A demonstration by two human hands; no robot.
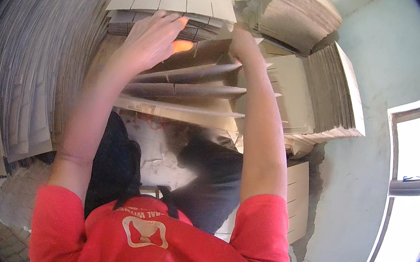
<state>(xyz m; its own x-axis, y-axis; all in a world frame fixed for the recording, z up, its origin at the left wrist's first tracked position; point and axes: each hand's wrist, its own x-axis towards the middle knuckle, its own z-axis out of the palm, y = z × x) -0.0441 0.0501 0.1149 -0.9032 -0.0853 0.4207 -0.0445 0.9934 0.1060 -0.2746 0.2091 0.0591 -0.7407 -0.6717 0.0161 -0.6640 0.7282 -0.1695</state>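
My left hand [150, 41] reaches forward to a stack of slotted cardboard sheets [174, 0]. Orange covers sit on its thumb and a fingertip, which are spread apart with nothing seen between them. My right hand [245, 48] is closed at the right end of a brown cardboard strip [199, 54]; its fingertips are partly hidden. Nearer to me, several slotted cardboard strips [186, 92] stand on edge in a row, lying crosswise between my forearms. Their right ends reach past my right forearm.
Tall piles of cardboard sheets [27, 70] line the left side. More bundles [299, 15] stand at the far right, with another cardboard stack [332, 89] against the pale wall [348, 213]. A slotted sheet [296, 200] leans beside my right elbow. A bright window [410, 221] is at right.
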